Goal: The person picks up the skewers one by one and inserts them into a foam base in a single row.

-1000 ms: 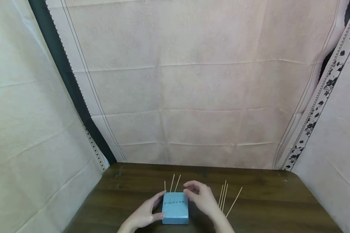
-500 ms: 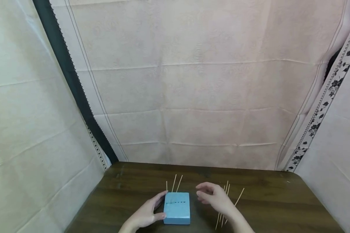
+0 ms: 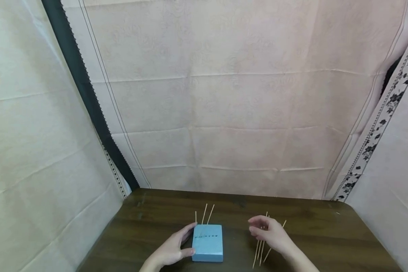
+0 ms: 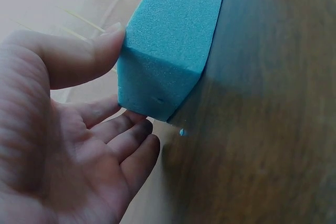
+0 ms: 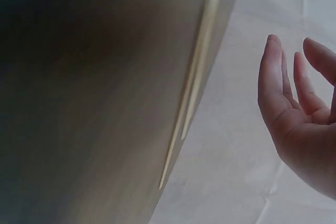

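Note:
In the head view a light blue foam block (image 3: 207, 248) sits on the table, with a row of small holes across its top. Several thin wooden skewers (image 3: 204, 214) stick up at its back left. My left hand (image 3: 172, 245) grips the block's left side; the left wrist view shows the thumb against one edge of the foam block (image 4: 168, 30) and the fingers beneath the other. My right hand (image 3: 270, 232), fingers loosely curved and holding nothing, hovers over several loose skewers (image 3: 256, 255) right of the block. These skewers (image 5: 195, 74) also show in the right wrist view.
The dark brown wooden table (image 3: 319, 234) has rounded far corners. Pale cloth (image 3: 231, 113) hangs behind it and on both sides. A tiny blue crumb (image 4: 182, 132) lies near the block in the left wrist view.
My right hand has moved rightward, away from the block's back right corner to over the loose skewers. The left hand keeps its grip on the block, and the view has shifted slightly.

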`<state>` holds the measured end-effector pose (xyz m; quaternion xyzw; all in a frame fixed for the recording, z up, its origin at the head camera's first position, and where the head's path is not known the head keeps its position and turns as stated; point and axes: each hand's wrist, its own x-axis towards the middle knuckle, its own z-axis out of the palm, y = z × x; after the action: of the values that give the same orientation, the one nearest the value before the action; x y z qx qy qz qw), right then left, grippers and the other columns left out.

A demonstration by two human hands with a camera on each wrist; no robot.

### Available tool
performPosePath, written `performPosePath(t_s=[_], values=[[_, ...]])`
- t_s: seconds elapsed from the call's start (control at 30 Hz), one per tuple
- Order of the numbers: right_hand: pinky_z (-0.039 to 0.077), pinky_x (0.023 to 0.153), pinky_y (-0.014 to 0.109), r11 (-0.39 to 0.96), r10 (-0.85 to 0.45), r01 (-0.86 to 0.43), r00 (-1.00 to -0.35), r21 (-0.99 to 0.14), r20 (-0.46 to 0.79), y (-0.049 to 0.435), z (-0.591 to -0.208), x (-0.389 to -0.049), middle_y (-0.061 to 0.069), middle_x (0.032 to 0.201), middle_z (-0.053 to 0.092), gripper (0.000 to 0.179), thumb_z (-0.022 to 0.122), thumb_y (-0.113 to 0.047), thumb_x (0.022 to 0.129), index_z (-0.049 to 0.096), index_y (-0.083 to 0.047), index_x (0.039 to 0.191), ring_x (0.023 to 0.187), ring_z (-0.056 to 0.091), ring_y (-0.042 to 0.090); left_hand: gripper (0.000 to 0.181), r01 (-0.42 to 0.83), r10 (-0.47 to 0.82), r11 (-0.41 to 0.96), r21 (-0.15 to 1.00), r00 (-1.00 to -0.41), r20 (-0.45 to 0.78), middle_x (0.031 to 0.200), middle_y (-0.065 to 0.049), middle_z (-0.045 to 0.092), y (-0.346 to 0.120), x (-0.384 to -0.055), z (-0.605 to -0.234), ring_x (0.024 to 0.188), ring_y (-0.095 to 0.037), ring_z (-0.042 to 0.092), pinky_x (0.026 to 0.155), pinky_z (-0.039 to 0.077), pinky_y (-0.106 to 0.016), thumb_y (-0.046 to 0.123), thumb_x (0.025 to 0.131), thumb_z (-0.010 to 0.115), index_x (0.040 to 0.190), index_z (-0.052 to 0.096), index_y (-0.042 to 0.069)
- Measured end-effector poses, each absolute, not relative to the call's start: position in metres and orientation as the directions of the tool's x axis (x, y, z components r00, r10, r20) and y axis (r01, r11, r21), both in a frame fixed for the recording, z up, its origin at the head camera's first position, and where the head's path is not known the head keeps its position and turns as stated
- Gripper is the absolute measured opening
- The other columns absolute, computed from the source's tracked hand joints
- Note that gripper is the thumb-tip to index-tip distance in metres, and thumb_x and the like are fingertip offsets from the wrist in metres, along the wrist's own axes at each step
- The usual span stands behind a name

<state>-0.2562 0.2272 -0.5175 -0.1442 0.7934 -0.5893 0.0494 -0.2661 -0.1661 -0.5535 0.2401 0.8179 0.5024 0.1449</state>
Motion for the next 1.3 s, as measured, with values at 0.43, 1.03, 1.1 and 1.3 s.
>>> performPosePath(t_s=[0.43, 1.03, 1.1, 1.3], values=[[0.066, 0.078, 0.04, 0.333, -0.284, -0.136, -0.958, -0.933, 0.038, 0.271, -0.525, -0.251, 0.025, 0.115, 0.073, 0.036, 0.073, -0.009, 0.102, 0.065, 0.013, 0.129, 0.1, 0.074, 0.031, 0.084, 0.24, 0.526, 0.382, 0.892, -0.85, 0.003, 0.17, -0.023, 0.032, -0.166, -0.266, -0.556, 0.153, -0.044, 0.038, 0.122, 0.032, -0.061, 0.019, 0.097, 0.079, 0.166, 0.034, 0.002], [0.066, 0.079, 0.045, 0.361, -0.299, -0.095, -0.954, -0.928, -0.019, 0.299, -0.52, -0.244, 0.028, 0.119, 0.071, 0.038, 0.074, -0.003, 0.097, 0.062, 0.016, 0.127, 0.103, 0.072, 0.03, 0.084, 0.232, 0.517, 0.396, 0.888, -0.856, -0.008, 0.171, -0.021, 0.034, -0.164, -0.267, -0.557, 0.154, -0.042, 0.038, 0.123, 0.032, -0.061, 0.02, 0.097, 0.08, 0.166, 0.035, 0.005], [0.066, 0.08, 0.045, 0.353, -0.295, -0.092, -0.955, -0.931, -0.017, 0.302, -0.521, -0.244, 0.028, 0.118, 0.071, 0.038, 0.074, -0.002, 0.096, 0.062, 0.018, 0.127, 0.103, 0.072, 0.031, 0.084, 0.234, 0.517, 0.398, 0.887, -0.856, -0.006, 0.171, -0.021, 0.033, -0.164, -0.267, -0.557, 0.154, -0.042, 0.038, 0.123, 0.032, -0.061, 0.02, 0.097, 0.08, 0.166, 0.035, 0.005], [0.065, 0.081, 0.041, 0.357, -0.253, -0.06, -0.967, -0.932, -0.035, 0.314, -0.528, -0.25, 0.025, 0.115, 0.071, 0.042, 0.074, 0.001, 0.095, 0.058, 0.021, 0.129, 0.103, 0.071, 0.029, 0.083, 0.249, 0.517, 0.41, 0.877, -0.856, 0.001, 0.17, -0.022, 0.033, -0.164, -0.265, -0.555, 0.154, -0.042, 0.038, 0.122, 0.033, -0.06, 0.021, 0.097, 0.08, 0.166, 0.036, 0.006]])
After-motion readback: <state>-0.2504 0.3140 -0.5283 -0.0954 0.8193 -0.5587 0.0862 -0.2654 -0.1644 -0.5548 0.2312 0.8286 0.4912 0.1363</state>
